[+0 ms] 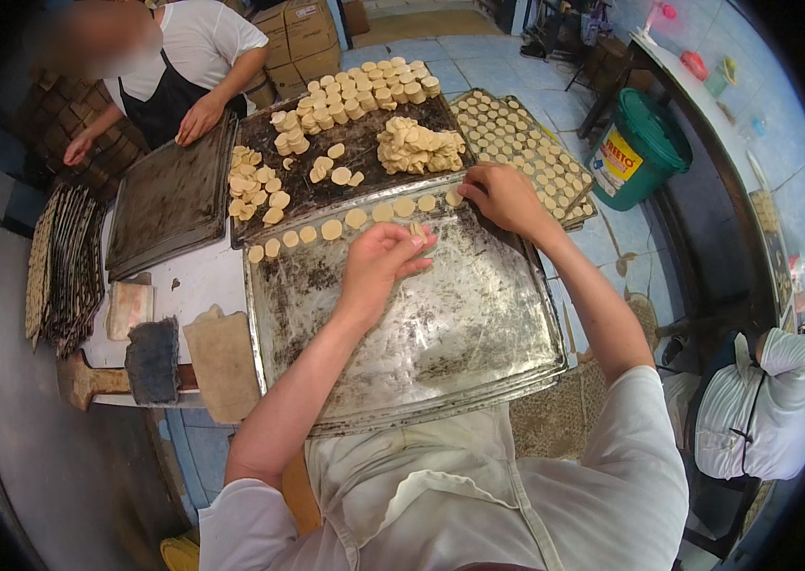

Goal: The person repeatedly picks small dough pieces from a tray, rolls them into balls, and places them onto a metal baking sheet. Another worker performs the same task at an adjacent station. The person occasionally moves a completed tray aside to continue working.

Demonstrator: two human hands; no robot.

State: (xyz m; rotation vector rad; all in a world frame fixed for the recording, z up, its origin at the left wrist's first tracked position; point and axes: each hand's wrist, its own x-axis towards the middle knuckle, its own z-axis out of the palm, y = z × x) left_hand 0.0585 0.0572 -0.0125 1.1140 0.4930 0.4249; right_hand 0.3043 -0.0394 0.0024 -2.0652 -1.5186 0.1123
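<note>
Before me lies a worn metal baking tray (445, 314), the top one of a stack. A row of flat dough discs (331, 229) runs along its far edge. My left hand (377, 264) is above the tray, pinching a few small dough discs (416, 230) between thumb and fingers. At the tray's far right corner, the fingertips of my right hand (506, 196) grip the edge of the last disc (454, 196) in the row. Past the row, a dark tray (345, 153) carries stacked dough rounds (352, 96), loose discs (252, 185) and a lump of dough (418, 146).
A co-worker's hand (202, 118) rests at another dark tray (170, 193) on the left. Trays filled with discs (516, 143) stand at the right, near a green lidded bucket (641, 150). Cloths (220, 364) and a wooden-handled tool (88, 378) lie at the left table edge.
</note>
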